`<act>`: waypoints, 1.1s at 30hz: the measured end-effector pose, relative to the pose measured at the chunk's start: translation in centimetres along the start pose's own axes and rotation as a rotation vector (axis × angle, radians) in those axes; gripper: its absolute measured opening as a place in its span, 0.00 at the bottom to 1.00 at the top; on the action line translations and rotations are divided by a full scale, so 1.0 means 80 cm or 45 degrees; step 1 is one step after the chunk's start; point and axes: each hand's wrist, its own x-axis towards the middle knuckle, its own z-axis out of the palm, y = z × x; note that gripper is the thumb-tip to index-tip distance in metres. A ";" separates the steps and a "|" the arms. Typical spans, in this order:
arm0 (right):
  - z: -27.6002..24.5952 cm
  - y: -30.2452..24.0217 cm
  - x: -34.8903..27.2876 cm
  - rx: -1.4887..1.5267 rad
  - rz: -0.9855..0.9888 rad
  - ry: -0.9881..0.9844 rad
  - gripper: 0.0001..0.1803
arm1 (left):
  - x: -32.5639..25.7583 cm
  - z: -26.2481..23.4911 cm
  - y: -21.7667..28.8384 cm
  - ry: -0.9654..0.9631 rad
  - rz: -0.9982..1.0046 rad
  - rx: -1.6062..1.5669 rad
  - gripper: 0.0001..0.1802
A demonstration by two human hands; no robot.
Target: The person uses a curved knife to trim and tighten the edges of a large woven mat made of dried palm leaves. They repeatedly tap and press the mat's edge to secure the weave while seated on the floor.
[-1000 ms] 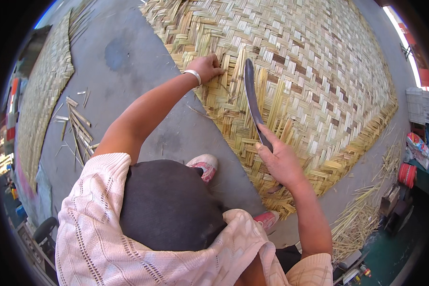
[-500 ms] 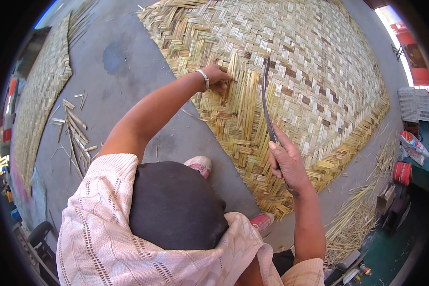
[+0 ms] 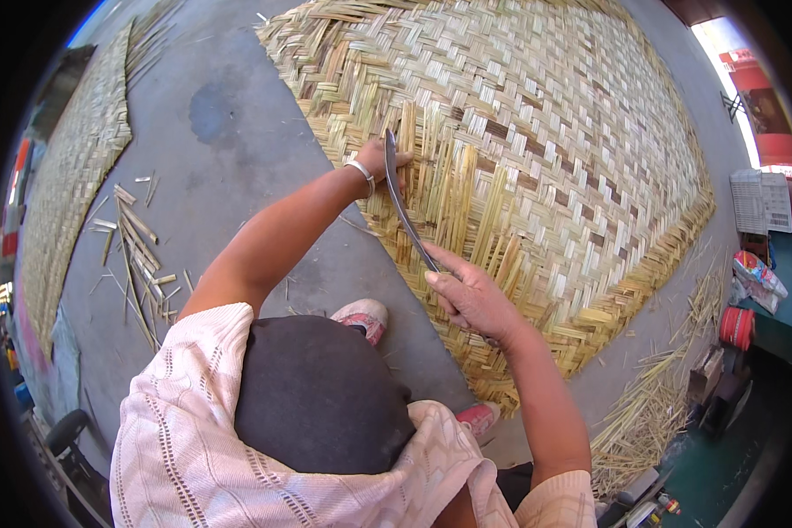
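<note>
Woven mat [image 3: 546, 176] on grey floor [image 3: 238, 167]; curved blade [image 3: 403, 214] clamped in right hand [image 3: 477, 299], tip overlapping left hand [image 3: 374, 160] near mat's edge; cannot tell left's grip.

Silver bracelet [image 3: 362, 168] circling just behind grip of left hand [image 3: 378, 160]. Well behind both grips, pale pink short-sleeved knit top [image 3: 211, 436] showing rows of small holes. Smooth black cloth [image 3: 321, 396] rounding out at front. Nearer grips, pink-red shoes [image 3: 366, 314] showing pale toes.

Left of our left hand [image 3: 377, 160], the floor [image 3: 268, 158] gives us passing room as far as the cut cane pieces [image 3: 138, 229]; at its right, 1 curved blade [image 3: 404, 216] and projecting strips [image 3: 463, 189] obstruct us.
</note>
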 end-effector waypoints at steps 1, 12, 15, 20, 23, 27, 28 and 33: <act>0.000 -0.003 0.006 0.132 0.012 -0.050 0.32 | 0.001 0.003 -0.004 0.041 0.003 0.005 0.11; -0.061 -0.029 0.075 -0.413 0.187 0.253 0.29 | -0.007 -0.006 -0.002 -0.032 0.049 -0.010 0.15; -0.068 -0.042 0.074 -0.504 0.386 0.253 0.29 | -0.003 -0.009 0.006 -0.043 0.054 -0.143 0.19; -0.049 -0.048 0.088 -0.987 0.155 0.283 0.29 | 0.005 -0.002 0.020 0.026 -0.043 -0.045 0.22; -0.028 -0.036 0.097 -1.162 0.196 0.389 0.28 | 0.007 0.008 0.026 0.101 -0.068 0.011 0.23; -0.004 -0.023 0.110 -1.227 0.215 0.523 0.27 | 0.001 0.016 0.037 0.195 -0.121 -0.028 0.15; -0.001 -0.022 0.113 -1.226 0.220 0.528 0.27 | -0.001 0.017 0.039 0.209 -0.109 -0.034 0.13; 0.000 -0.021 0.117 -1.235 0.201 0.557 0.28 | -0.008 0.013 0.048 0.129 -0.366 -0.163 0.15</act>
